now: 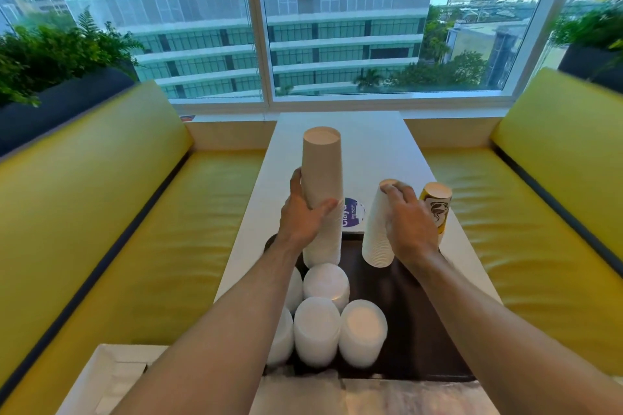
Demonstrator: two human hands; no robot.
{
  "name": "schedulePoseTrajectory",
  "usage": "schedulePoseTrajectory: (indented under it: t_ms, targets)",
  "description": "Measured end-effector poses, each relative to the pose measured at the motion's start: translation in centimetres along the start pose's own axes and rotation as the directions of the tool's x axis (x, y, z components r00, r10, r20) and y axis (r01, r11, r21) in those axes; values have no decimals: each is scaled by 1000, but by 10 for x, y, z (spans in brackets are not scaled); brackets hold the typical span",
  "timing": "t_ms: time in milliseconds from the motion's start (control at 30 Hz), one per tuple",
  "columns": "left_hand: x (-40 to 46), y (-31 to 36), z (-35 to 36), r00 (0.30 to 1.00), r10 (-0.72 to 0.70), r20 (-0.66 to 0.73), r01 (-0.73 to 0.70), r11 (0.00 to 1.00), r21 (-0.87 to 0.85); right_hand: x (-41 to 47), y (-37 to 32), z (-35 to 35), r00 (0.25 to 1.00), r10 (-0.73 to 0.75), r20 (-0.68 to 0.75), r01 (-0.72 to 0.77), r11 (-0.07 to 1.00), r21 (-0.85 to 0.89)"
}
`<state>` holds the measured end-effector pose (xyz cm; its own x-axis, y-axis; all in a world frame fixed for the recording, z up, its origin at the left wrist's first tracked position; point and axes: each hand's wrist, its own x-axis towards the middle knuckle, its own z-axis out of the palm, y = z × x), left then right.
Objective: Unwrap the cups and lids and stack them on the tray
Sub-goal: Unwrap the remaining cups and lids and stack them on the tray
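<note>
- Yellow padded seats (111, 212) flank a narrow white bench (371, 152) that runs up the middle of the frame to a large window (337, 27) showing tall buildings.
- A dark tray (414, 323) lies on the bench at lower centre.
- The left hand (305, 216) is wrapped round a tall stack of white cups (322, 199), which stands upside down at the tray's far left.
- The right hand (409, 222) curls over a shorter stack of white cups (379, 232), upright at the tray's far right.
- A yellow printed cup stack (436, 209) stands just right of that, partly hidden by the hand.
- Stacks of white lids (325, 323) lie clustered on the tray's near left.
- A round purple sticker (354, 214) shows on the bench between the two held stacks.
</note>
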<state>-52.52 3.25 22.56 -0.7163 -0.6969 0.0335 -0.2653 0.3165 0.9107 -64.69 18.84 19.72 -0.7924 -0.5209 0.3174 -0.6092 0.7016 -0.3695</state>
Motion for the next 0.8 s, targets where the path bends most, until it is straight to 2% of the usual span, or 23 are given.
schedulePoseTrajectory:
  t_ms: [133,233,300,333,433,500,600,800]
  targets:
    - [4,7,17,999,37,24,-37,999,0,1,3,-7,999,-44,-20,45,999,20]
    - [7,12,23,999,44,25,-45,999,13,1,12,-22,973,-119,-198,122,992,6]
    - [8,15,26,998,48,43,-48,999,2,1,24,-32,942,-74,-328,80,997,4]
    - [7,16,28,997,49,55,-49,999,-5,2,30,-36,944,-9,-330,18,1000,24]
    - [4,18,34,995,57,76,-57,998,-1,6,48,-37,965,215,-147,-206,976,76]
    - [3,21,38,995,61,83,-61,998,4,7,60,-30,960,280,-31,-271,948,165]
    - [3,22,40,994,59,94,-61,998,15,6,70,-20,961,274,15,-260,890,374]
    - [1,19,37,993,41,108,-43,999,13,7,71,-16,977,214,-15,-192,904,381]
